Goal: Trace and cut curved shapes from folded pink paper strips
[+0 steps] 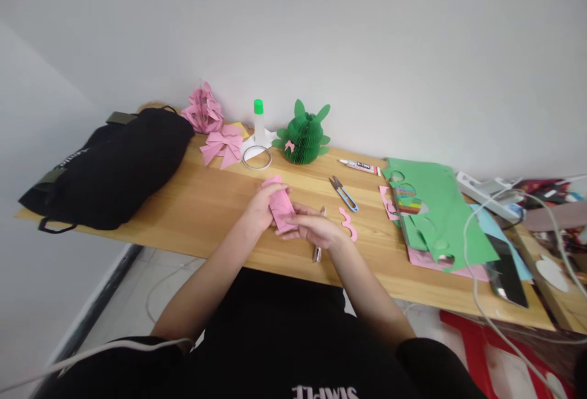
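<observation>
Between both hands, just above the wooden table (192,194), is a folded piece of pink paper (281,206). My left hand (266,204) is closed on its left edge, near the top. At the lower right edge, my right hand (312,225) pinches the same paper. Partly covered by the right hand, a slim pen-like item (317,254) lies on the table. A curved pink paper cutout (349,225) rests to the right of that hand, and blue-handled thread snips (343,193) lie beyond it.
Behind the hands stand a green honeycomb-paper figure (305,139), a glue bottle (259,120) and pink paper bows (222,147). A black bag (114,166) covers the table's left end. To the right are a glue tube (361,167), cut green paper (440,203), a phone (507,273) and a white cable (466,246).
</observation>
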Available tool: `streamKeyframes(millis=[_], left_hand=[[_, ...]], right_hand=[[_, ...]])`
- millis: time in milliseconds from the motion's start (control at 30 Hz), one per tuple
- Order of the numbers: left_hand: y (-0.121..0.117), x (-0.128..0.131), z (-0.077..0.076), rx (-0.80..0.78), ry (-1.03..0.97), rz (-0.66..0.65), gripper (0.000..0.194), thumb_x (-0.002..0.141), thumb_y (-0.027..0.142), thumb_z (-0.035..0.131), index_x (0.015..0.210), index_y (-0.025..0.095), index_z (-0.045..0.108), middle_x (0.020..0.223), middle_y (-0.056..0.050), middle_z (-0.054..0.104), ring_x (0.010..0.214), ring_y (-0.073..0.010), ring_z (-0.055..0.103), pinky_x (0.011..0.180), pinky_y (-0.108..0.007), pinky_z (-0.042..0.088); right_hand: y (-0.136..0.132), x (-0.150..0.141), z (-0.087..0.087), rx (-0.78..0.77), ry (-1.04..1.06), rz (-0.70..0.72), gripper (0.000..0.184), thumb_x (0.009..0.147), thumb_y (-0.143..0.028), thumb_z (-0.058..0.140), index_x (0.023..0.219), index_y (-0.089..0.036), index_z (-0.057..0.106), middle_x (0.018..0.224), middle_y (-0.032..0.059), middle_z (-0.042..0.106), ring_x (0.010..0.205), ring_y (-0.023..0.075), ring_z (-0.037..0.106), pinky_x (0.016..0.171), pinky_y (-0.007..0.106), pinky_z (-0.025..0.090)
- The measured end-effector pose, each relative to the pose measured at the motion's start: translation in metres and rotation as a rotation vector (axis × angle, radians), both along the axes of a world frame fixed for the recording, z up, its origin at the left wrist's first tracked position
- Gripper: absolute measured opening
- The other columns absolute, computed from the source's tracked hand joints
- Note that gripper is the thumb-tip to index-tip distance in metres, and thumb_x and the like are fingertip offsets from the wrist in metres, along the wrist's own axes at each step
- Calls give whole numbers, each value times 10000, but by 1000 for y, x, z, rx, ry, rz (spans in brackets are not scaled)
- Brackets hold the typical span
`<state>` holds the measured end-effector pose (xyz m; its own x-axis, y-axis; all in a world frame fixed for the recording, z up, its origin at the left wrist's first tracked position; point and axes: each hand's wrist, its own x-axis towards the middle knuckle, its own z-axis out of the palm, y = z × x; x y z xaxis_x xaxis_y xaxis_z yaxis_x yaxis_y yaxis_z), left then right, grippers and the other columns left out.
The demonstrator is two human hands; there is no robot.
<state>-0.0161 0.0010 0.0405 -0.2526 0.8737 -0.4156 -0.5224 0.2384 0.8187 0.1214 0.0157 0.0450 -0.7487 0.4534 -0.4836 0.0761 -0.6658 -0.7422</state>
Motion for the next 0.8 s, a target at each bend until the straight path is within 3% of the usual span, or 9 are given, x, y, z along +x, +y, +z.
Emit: streamKeyframes(millis=[200,367,533,667,800], left_hand=[[-3,-13,3,53,190,-92,210,590,318,617,728,164,578,725,-14,645,638,-149,587,609,-273,478],[-11,-43,3,86,517,-231,158,567,222,664,696,178,584,674,33,584,691,-145,567,698,-268,466],[-16,-53,-9,90,887,-324,96,647,151,569,720,196,613,837,-19,630,881,-207,582,918,-371,442],[-20,-53,-15,88,1096,-370,158,687,130,531,778,208,634,943,-40,621,1050,-232,553,1010,-393,405],[-20,-54,-17,45,1224,-389,235,727,153,512,906,205,656,980,-46,582,1016,-221,569,954,-359,445]], right_hand=[[8,3,4,179,-85,50,260,652,-154,660,903,-171,595,788,3,701,608,91,628,560,192,498],[20,8,6,657,-390,144,160,724,-129,563,875,-177,589,769,2,686,658,119,627,639,251,509],[25,9,-2,933,-626,22,106,729,-92,577,765,-187,607,733,-9,583,717,143,540,743,299,430],[25,11,-4,1044,-717,7,116,737,-107,614,813,-181,659,785,5,565,706,139,517,735,286,409],[26,15,-1,1081,-789,5,102,769,-144,612,842,-179,675,801,17,570,698,137,525,704,273,410]])
